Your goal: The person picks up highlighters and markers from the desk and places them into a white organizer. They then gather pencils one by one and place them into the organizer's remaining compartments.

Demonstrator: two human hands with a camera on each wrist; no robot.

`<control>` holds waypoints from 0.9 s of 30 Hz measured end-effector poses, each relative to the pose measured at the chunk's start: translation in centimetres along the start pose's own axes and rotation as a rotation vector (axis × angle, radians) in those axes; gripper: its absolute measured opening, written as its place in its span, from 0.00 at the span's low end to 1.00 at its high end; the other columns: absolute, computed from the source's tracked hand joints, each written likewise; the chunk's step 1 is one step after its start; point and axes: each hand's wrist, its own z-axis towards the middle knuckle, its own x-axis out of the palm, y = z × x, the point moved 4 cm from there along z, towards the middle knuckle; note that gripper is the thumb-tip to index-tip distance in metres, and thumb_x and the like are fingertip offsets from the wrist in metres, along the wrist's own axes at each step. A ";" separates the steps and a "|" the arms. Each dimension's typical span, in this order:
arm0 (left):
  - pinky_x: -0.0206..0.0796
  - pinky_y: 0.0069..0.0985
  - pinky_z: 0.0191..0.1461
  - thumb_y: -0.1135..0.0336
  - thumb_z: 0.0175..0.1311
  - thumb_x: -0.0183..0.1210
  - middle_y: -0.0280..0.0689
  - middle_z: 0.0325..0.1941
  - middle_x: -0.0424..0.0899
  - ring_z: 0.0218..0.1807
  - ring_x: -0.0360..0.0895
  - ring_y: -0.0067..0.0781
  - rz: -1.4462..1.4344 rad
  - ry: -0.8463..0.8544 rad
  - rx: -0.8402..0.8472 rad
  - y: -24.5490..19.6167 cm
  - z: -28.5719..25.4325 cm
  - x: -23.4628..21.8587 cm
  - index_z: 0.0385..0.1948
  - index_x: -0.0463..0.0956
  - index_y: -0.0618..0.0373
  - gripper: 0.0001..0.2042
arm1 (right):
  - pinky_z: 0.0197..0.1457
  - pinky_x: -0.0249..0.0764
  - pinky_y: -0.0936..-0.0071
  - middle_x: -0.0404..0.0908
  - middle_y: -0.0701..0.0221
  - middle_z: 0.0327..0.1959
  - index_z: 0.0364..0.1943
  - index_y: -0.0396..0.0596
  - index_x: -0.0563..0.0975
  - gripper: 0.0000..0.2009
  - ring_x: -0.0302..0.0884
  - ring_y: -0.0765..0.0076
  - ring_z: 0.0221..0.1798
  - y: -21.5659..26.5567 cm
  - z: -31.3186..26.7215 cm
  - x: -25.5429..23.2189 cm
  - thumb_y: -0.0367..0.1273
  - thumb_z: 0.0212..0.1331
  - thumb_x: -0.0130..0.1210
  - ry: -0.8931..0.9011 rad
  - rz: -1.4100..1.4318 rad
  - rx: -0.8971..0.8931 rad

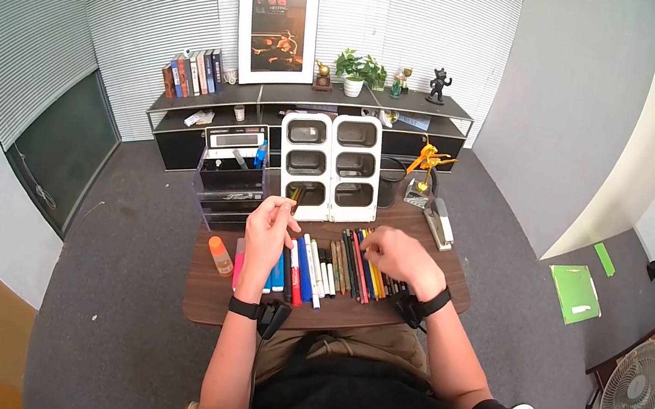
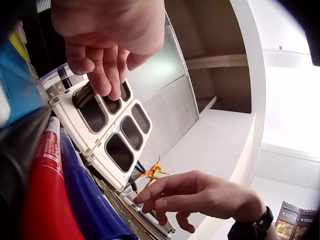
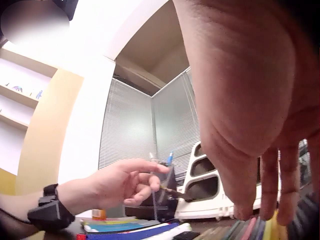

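A dark wood-grain counter (image 1: 204,305) carries a white plastic organizer (image 1: 329,168) with six rounded-rectangle wells, lying flat beyond a row of slim pens and markers (image 1: 325,267). The left hand (image 1: 271,228) pinches a thin dark pen (image 1: 295,195) over the organizer's near-left well. The right hand (image 1: 391,255), fingers curled downward, touches the row.

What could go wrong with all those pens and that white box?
The left hand pinches a thin pen at the white organizer; it might miss the slot and drop. The right hand, reaching into the row of pens, could nudge some off the small table.
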 end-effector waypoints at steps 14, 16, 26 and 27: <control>0.63 0.22 0.21 0.68 0.84 0.56 0.32 0.20 0.83 0.18 0.75 0.15 0.133 -0.088 0.002 1.1 0.3 -0.7 0.52 0.86 0.62 0.11 | 0.61 0.86 0.50 0.91 0.49 0.49 0.53 0.47 0.90 0.14 0.90 0.42 0.55 -4.7 0.0 -0.4 0.32 0.66 0.63 -0.020 -0.079 0.369; 0.62 0.23 0.21 0.68 0.84 0.55 0.32 0.18 0.82 0.17 0.74 0.16 0.164 -0.104 0.008 1.4 0.3 -0.9 0.52 0.87 0.62 0.11 | 0.61 0.86 0.50 0.91 0.50 0.49 0.53 0.47 0.90 0.14 0.90 0.42 0.55 -4.5 -0.1 -0.7 0.32 0.66 0.63 -0.020 -0.059 0.390; 0.68 0.24 0.21 0.61 0.86 0.54 0.43 0.33 0.95 0.15 0.79 0.22 0.196 -0.121 -0.143 0.0 -0.3 -0.6 0.57 0.86 0.64 0.16 | 0.61 0.86 0.51 0.92 0.51 0.49 0.54 0.48 0.90 0.15 0.90 0.43 0.55 -5.3 0.1 -0.2 0.34 0.67 0.64 -0.067 -0.033 0.341; 0.68 0.24 0.21 0.61 0.86 0.54 0.43 0.33 0.95 0.15 0.79 0.22 0.196 -0.120 -0.143 0.2 -0.3 -0.6 0.57 0.86 0.64 0.16 | 0.61 0.86 0.51 0.92 0.51 0.49 0.54 0.48 0.90 0.15 0.90 0.43 0.55 -5.3 0.1 -0.2 0.34 0.67 0.64 -0.068 -0.033 0.341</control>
